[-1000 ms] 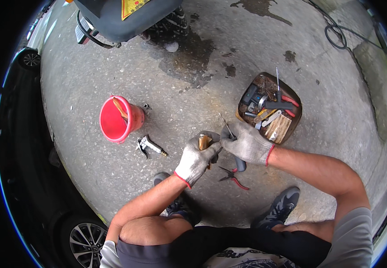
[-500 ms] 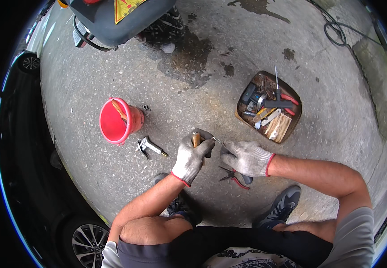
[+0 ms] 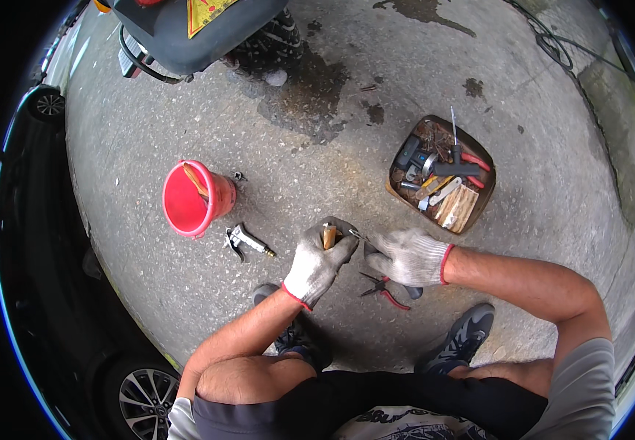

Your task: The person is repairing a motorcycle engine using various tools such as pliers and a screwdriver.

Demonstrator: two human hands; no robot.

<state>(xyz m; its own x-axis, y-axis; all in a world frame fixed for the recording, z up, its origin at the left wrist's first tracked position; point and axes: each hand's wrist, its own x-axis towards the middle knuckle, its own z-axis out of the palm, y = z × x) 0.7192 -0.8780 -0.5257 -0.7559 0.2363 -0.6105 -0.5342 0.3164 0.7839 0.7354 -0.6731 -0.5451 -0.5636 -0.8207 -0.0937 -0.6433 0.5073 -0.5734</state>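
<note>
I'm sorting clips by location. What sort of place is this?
Probably an outdoor parking area or yard used for repair work: a dark car stands along the left, and a tool-filled tray and a silver trigger gun lie on stained concrete.

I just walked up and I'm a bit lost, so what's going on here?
Someone in gloves is working with both hands: the left hand grips a brown piece, and the right hand holds a tool, its metal tip close to the left hand. Whether the tip touches the piece is too small to tell. Pliers lie near the right hand; a bucket stands to the left, a tray of tools to the right.
</note>
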